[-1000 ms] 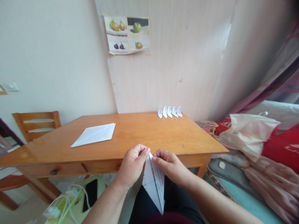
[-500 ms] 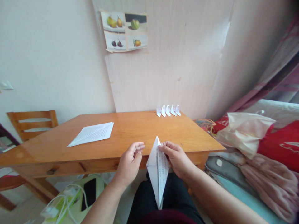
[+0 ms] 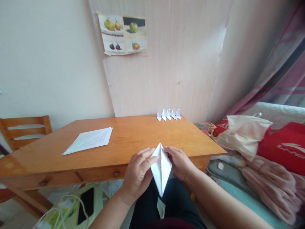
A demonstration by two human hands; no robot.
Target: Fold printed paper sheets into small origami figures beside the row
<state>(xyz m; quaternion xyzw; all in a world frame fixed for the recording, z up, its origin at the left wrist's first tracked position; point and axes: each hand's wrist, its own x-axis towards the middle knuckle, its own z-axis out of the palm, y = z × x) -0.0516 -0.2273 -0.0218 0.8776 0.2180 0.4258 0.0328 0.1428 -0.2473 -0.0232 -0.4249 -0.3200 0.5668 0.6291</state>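
A folded sheet of white paper (image 3: 161, 173), shaped like a narrow kite with a crease down its middle, is held upright above my lap. My left hand (image 3: 139, 171) has its thumb over the paper's upper left edge, the fingers bent around that side. On the upper right edge, my right hand (image 3: 180, 163) is closed on the paper, its fingertips partly hidden behind it. Faint print shows near the centre fold. Both hands are just in front of the wooden table's (image 3: 133, 133) near edge.
Several small folded paper pieces (image 3: 168, 114) stand in a row at the table's back. A stack of printed sheets (image 3: 89, 140) lies on the left. Below it are a phone (image 3: 86, 206) and white cables. Bags and a pink cloth (image 3: 271, 184) are piled at right.
My left hand has moved right and taken hold of the paper's left edge. The paper now looks shorter, and its lower tip sits higher. The view has shifted slightly.
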